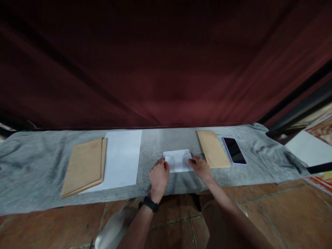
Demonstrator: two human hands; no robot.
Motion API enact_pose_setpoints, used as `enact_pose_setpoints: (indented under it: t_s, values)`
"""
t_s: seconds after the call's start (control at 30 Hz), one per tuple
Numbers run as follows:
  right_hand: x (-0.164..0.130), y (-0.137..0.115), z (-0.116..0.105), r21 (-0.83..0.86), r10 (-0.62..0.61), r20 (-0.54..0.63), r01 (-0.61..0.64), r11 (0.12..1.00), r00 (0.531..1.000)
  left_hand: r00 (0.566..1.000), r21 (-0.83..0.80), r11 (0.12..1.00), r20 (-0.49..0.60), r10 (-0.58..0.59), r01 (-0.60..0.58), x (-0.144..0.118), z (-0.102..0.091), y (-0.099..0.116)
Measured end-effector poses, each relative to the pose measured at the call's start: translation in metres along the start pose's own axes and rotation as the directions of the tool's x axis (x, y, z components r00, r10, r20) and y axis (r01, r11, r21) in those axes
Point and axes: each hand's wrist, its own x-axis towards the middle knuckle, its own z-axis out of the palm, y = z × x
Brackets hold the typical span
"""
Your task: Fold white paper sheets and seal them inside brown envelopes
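Note:
A folded sheet of white paper (pixel 178 164) lies on the grey cloth in front of me, its upper layer a little askew over the one beneath. At its left edge, my left hand (pixel 158 174) grips the paper with the thumb on top and the fingers curled. My right hand (pixel 201 167) pinches the right edge, thumb and fingers closed on it. Just right of that hand is a single brown envelope (pixel 214 149). Farther to the left, a stack of brown envelopes (pixel 84 164) partly covers some flat white paper (pixel 124 159).
A phone (pixel 234 150) in a pale purple case lies right of the single envelope. Grey cloth (pixel 28 166) covers the narrow bench. Behind it hangs a dark red fabric (pixel 166 76). Tiled floor (pixel 280 214) shows below, and a dark metal bar (pixel 298 110) slants at the right.

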Motion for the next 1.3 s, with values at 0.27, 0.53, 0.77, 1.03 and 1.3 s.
enact_pose_setpoints:
  t_s: [0.27,0.53,0.77,1.03,1.3]
  values:
    - [0.007,-0.006,0.002,-0.051,0.018,-0.041,-0.020,0.998,0.999,0.997,0.009,0.998,0.043,-0.067,0.067,0.007,-0.008,0.006]
    - [0.009,-0.011,0.006,-0.112,0.014,-0.101,-0.026,0.993,0.995,0.998,0.020,0.998,0.005,-0.057,0.057,0.009,-0.002,0.005]
    - [0.004,-0.019,0.010,-0.201,-0.005,-0.194,-0.035,0.979,0.981,0.999,0.061,0.997,-0.030,-0.042,0.044,0.011,0.001,0.007]
    - [0.001,-0.024,0.015,-0.262,-0.036,-0.266,-0.036,0.964,0.963,0.998,0.119,0.993,-0.069,-0.002,0.011,0.009,0.008,0.008]
    - [0.001,-0.024,0.022,-0.267,-0.041,-0.301,-0.043,0.963,0.953,0.996,0.129,0.992,-0.087,-0.003,0.014,0.009,0.009,0.009]
